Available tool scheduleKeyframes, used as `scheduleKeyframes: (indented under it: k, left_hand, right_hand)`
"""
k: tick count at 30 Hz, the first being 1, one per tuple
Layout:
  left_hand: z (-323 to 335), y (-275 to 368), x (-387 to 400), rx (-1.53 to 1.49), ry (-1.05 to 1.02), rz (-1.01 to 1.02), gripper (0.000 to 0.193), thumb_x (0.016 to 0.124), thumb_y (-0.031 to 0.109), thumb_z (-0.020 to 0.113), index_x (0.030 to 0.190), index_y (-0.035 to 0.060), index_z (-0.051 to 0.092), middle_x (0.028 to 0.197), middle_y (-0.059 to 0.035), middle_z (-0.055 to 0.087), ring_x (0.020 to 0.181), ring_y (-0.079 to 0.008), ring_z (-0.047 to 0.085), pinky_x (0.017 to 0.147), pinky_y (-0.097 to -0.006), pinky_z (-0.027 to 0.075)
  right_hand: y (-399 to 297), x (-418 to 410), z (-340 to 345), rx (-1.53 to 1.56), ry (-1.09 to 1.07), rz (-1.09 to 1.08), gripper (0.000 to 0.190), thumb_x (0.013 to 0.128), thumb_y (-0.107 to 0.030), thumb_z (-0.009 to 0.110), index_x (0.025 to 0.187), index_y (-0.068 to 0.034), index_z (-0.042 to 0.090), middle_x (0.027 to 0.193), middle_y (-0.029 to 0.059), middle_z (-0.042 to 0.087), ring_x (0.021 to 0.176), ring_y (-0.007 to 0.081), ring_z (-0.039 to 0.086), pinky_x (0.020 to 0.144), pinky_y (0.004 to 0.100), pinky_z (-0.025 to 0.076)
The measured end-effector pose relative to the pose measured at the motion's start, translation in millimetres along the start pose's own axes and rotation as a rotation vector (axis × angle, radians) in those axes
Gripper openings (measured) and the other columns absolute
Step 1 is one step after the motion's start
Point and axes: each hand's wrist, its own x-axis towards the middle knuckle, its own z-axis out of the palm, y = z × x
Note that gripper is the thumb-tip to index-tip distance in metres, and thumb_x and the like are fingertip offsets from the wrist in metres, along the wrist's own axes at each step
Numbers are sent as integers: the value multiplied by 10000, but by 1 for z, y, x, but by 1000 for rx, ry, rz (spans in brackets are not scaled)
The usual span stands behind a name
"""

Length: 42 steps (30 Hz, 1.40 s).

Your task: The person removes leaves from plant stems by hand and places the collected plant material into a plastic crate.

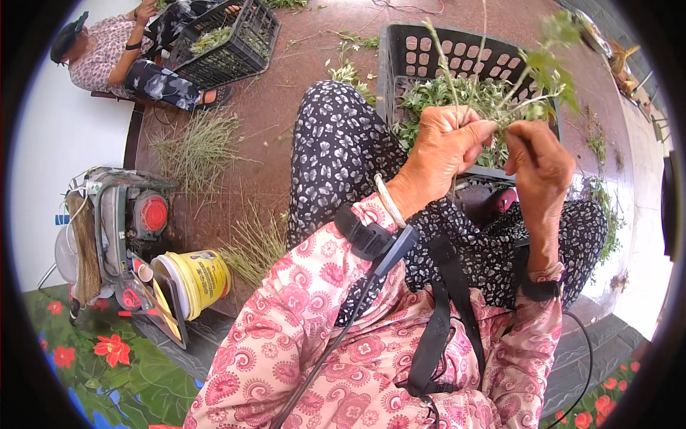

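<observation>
My left hand (pixel 437 155) grips thin green plant stems (pixel 444 61), fingers closed around them. Close beside it, my right hand (pixel 541 158) pinches the same bunch, from which a leafy sprig (pixel 554 80) fans out to the upper right, partly blurred. Both hands are above the near side of a black plastic crate (pixel 390 56) with rows of holes in its wall. Loose green leaves (pixel 429 99) lie inside the crate. The exact grip points are partly hidden by my fingers.
A heap of bare stems (pixel 201 153) and another pile (pixel 257 244) lie on the reddish floor to the left. Near them stand a yellow bucket (pixel 209 281) and a framed machine (pixel 115 225). A seated person (pixel 107 59) works beside another black crate (pixel 241 48).
</observation>
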Motion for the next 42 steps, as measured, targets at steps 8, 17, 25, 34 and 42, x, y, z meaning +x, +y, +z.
scheduleKeyframes:
  k: [8,17,25,34,42]
  left_hand:
    - [1,-5,-3,-68,23,-72,174,831,117,609,686,34,559,533,34,464,397,-12,340,345,-165,214]
    - [5,-9,-2,-67,19,-81,167,820,102,621,683,32,558,544,45,464,398,3,337,344,-157,221]
    - [0,-2,-7,-47,50,-67,195,831,104,605,659,29,553,525,58,441,393,7,328,338,-155,219]
    - [-16,10,-9,-42,48,-7,187,831,95,597,662,27,555,523,43,461,383,-2,343,332,-150,239]
    - [-27,23,-8,-13,103,52,170,836,95,591,696,1,564,512,39,447,382,-8,333,335,-155,229]
  right_hand:
    - [-1,-2,-5,-170,-22,-149,122,706,68,593,801,6,547,716,125,530,647,294,554,569,320,446]
    - [15,0,-15,-264,-77,-163,146,703,78,574,812,-14,540,737,120,531,645,293,555,560,337,440]
    - [28,5,-14,-293,-136,-180,146,714,82,556,821,-10,519,744,129,526,661,309,553,560,349,430]
    - [92,1,-32,-501,-81,-135,115,733,80,537,789,-8,489,728,139,516,615,286,539,551,357,422]
    - [78,9,-57,-416,126,-74,302,733,53,608,1026,-21,620,969,104,613,848,175,593,732,242,465]
